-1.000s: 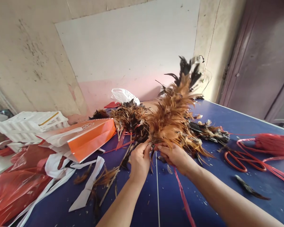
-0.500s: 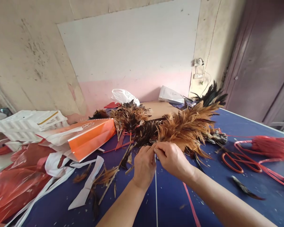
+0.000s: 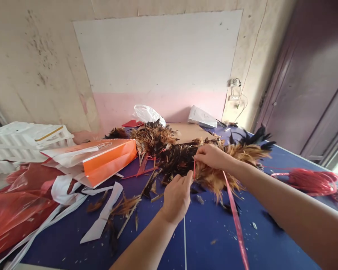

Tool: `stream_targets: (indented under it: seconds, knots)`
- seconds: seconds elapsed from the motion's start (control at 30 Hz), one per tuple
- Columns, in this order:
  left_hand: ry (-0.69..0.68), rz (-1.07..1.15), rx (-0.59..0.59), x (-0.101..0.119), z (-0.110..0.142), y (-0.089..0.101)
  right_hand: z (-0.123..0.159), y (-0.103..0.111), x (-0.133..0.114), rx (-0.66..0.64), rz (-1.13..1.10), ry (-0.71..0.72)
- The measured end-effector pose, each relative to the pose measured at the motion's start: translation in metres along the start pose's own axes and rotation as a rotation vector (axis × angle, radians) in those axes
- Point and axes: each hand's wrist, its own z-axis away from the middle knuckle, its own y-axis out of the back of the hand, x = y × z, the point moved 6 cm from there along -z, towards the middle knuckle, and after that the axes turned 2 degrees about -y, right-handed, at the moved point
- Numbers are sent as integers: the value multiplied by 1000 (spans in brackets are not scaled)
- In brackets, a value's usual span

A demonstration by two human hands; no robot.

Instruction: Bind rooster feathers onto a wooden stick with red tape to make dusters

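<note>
Just left of the table's centre line, my left hand (image 3: 177, 195) is closed, its thumb and index finger at the lower end of a short stretch of red plastic string (image 3: 194, 169). Above it and to the right, my right hand (image 3: 212, 155) pinches the upper end of that stretch. Under my right hand and forearm lies a bundle of brown feathers (image 3: 212, 178), partly hidden, with black feather tips (image 3: 256, 138) showing beyond the arm. Another length of red string (image 3: 235, 217) runs from beneath my right forearm to the near edge.
Dark feathers (image 3: 177, 159) and a brown feather bunch (image 3: 154, 137) lie ahead on the blue table (image 3: 157, 247). At left are an orange-and-white bag (image 3: 109, 161), white strips (image 3: 103, 219) and red plastic (image 3: 19, 210). A red string coil (image 3: 312, 181) sits at right.
My hands have separated, the right moving up and away from the left with red string stretched between them. The feather bundle has swung lower and to the right, now under my right forearm.
</note>
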Motion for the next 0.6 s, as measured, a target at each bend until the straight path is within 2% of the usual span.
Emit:
stream_targets:
  seconds: [0.1, 0.2, 0.27, 0.33, 0.4, 0.47, 0.53, 0.6]
  knots:
    - [-57, 34, 37, 8, 1, 3, -2, -4, -9, -1, 237, 73]
    - [-146, 35, -25, 17, 4, -3, 1, -18, -21, -39, 322, 85]
    - [-115, 42, -79, 15, 5, -7, 1, -21, -26, -53, 330, 86]
    - [-66, 73, -124, 10, 4, -6, -3, -15, -24, -72, 323, 85]
    - [-52, 122, -169, 5, 1, -1, -7, 1, -13, -114, 296, 86]
    - [-66, 159, -217, 0, -3, 5, -6, 24, 8, -204, 232, 54]
    - [-60, 172, -255, -11, -6, 10, 7, 49, 43, -344, 27, -114]
    - [16, 206, -261, -29, -9, 14, 26, 83, 81, -293, -219, -284]
